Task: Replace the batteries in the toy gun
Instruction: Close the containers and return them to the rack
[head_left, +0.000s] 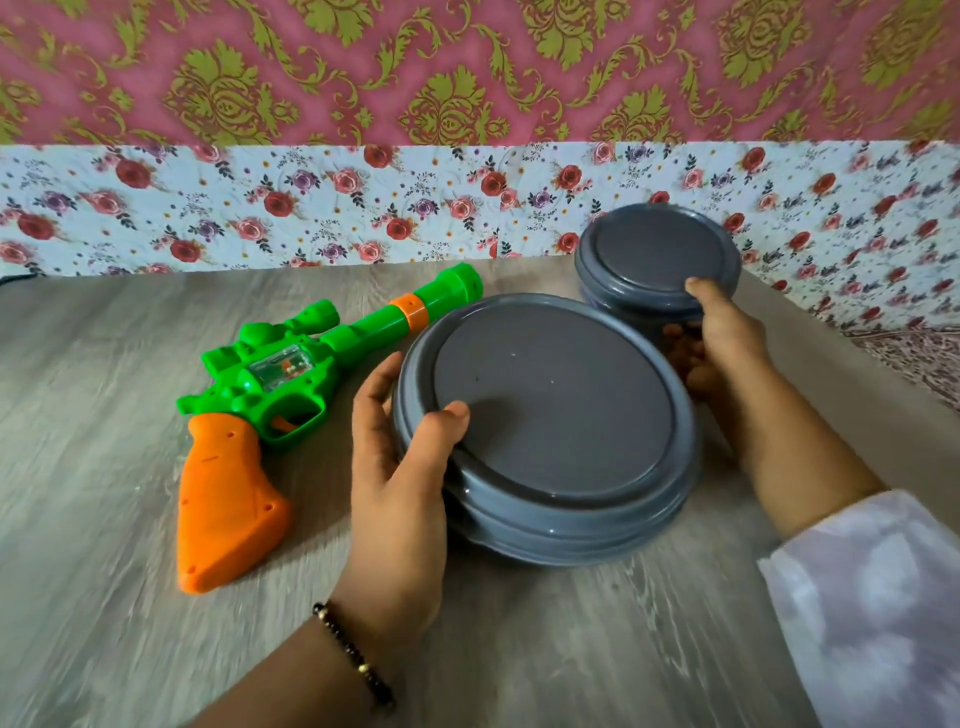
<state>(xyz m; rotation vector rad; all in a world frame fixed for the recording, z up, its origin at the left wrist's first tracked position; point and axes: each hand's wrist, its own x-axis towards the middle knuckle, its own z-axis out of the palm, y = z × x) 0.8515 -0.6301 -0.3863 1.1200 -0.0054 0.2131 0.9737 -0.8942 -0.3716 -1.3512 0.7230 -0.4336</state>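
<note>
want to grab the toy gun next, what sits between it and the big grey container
In the head view, only the left hand lies between the toy gun and the large grey container, gripping the container's left edge. The rest is bare wooden table.

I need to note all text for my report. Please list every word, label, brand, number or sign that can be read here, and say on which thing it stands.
No readable text in this view.
Green and orange plastic toy gun: no lettering can be made out; its clear window shows only small blurred parts.
Large grey round lidded container: plain lid.
Smaller grey round lidded container: plain lid.
</note>
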